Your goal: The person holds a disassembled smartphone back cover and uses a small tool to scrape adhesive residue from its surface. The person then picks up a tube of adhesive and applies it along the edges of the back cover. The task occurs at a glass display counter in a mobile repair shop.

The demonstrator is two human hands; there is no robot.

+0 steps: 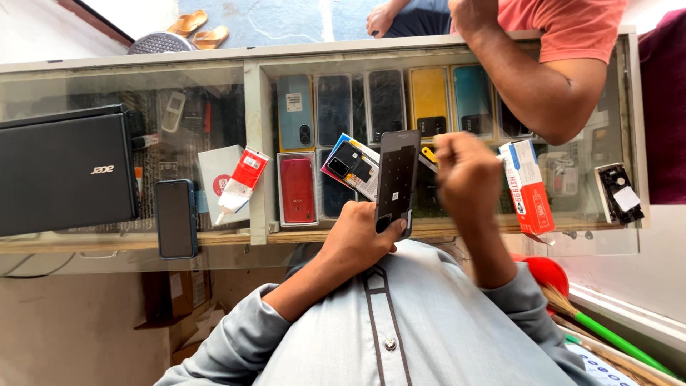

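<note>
Head cam looking down: the left hand (357, 239) is wrapped around the bottom end of a slim dark smartphone with its back cover off (397, 180), fingers closed on its lower edge with the thumb across the front, so most of the phone sticks up clear of the grip. Its long axis runs nearly upright in the picture, top end leaning slightly right, pointing toward the glass display counter (257, 143). The exposed face looks flat black with a grey frame.

The right hand (464, 175) is curled tight just right of the phone's upper half, pinching a small yellow-handled tool (427, 154); its tip is hidden.

A black laptop (64, 171) sits on the counter, far left.
</note>
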